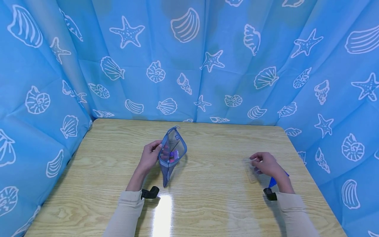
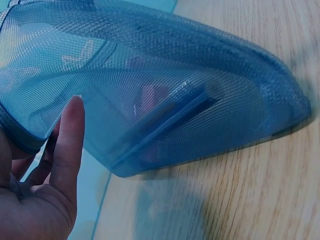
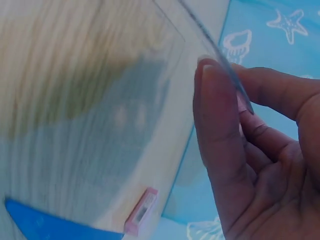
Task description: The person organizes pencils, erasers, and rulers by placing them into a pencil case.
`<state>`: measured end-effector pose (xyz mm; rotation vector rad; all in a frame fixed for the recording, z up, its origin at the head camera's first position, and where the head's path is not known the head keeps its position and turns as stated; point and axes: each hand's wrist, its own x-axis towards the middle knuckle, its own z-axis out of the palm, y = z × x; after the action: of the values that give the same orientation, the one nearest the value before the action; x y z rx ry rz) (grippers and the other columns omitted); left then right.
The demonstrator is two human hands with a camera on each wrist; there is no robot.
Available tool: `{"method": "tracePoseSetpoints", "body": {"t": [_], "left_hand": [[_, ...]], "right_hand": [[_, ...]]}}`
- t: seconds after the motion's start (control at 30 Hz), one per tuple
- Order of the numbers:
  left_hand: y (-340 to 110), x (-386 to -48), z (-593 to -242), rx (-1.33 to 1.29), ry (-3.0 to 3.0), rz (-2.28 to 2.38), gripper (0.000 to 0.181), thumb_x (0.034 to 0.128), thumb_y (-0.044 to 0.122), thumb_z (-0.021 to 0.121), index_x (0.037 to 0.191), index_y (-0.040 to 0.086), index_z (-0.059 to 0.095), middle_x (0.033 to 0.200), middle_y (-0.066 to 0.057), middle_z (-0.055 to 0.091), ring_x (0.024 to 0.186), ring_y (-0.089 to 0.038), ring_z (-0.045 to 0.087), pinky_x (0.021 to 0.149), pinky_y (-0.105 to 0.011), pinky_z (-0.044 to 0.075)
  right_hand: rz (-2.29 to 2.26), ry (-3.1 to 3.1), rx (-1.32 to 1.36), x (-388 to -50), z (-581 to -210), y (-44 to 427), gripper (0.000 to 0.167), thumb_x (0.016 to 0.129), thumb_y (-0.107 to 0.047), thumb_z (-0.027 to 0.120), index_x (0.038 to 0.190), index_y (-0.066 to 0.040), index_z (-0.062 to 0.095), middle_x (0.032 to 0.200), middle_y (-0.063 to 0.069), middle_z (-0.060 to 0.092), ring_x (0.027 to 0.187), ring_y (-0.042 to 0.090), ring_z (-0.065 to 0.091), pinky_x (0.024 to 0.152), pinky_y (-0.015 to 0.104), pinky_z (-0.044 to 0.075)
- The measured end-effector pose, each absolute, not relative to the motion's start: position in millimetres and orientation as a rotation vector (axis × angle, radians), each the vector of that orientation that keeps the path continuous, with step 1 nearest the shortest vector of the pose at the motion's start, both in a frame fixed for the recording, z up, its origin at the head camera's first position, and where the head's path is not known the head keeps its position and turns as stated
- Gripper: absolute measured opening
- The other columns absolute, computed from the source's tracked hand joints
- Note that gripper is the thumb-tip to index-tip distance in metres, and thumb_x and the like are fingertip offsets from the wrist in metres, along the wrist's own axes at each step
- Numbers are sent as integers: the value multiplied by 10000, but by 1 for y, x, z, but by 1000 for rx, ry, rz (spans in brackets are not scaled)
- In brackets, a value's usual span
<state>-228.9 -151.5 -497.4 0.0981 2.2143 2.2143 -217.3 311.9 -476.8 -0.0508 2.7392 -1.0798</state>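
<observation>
My left hand [image 1: 150, 154] grips the rim of a blue-grey mesh pencil pouch [image 1: 166, 172] at its left side. The pouch's mouth gapes upward, its zipper undone. Purple and pink items [image 1: 174, 155] lie inside, and long thin shapes [image 2: 165, 120] show through the mesh in the left wrist view. On the right, my right hand [image 1: 266, 164] pinches a clear plastic ruler [image 1: 251, 174] between thumb and fingers. Only the ruler's thin edge [image 3: 212, 42] stands out in the right wrist view. Part of the ruler is hard to make out against the wood.
Under the right wrist lies a flat blue triangular piece [image 1: 273, 182], partly hidden by the arm. Beside it, the right wrist view has a small pink-and-white block [image 3: 141, 212]. A blue shell-print curtain [image 1: 189, 65] surrounds the wooden table [image 1: 207, 197] at back and sides.
</observation>
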Motion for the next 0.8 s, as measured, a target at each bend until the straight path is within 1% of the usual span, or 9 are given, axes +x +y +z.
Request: {"method": "tracePoseSetpoints", "body": {"t": [0.13,0.23,0.37,0.53,0.8], "left_hand": [[-152,-228,-497,97,2215,2215,318,1099,61,397,1287,-87,607,1171,-286,636,976,-327,689,846,-422,628],[-152,-228,-497,95,2218,2212,317,1099,61,400,1291,-83,608,1175,-287,635,989,-349,684,851,-432,625],[-152,-228,-498,91,2221,2208,317,1099,63,401,1292,-82,607,1182,-288,633,1012,-371,678,861,-435,623],[-153,-228,-498,92,2217,2212,313,1098,61,405,1290,-80,608,1178,-288,629,1015,-366,678,866,-442,621],[-154,-229,-498,104,2227,2204,321,1101,79,410,1299,-79,606,1183,-292,636,1008,-364,681,844,-428,627]], "right_hand": [[-1104,2755,-106,-219,-483,304,267,984,-61,599,1196,99,628,888,122,612,706,212,669,585,334,601],[-1124,2784,-141,-221,-486,296,251,988,-69,608,1187,79,641,895,113,613,716,201,637,572,300,577],[-1198,2813,-186,-224,-489,286,231,997,-71,614,1177,69,653,905,121,630,747,207,631,572,271,576],[-1295,2773,-215,-227,-489,273,233,1002,-69,605,1178,77,653,912,139,635,783,224,643,595,275,596],[-1381,2683,-216,-232,-488,255,255,1016,-87,594,1195,90,636,935,193,648,782,220,680,608,316,623]]}}
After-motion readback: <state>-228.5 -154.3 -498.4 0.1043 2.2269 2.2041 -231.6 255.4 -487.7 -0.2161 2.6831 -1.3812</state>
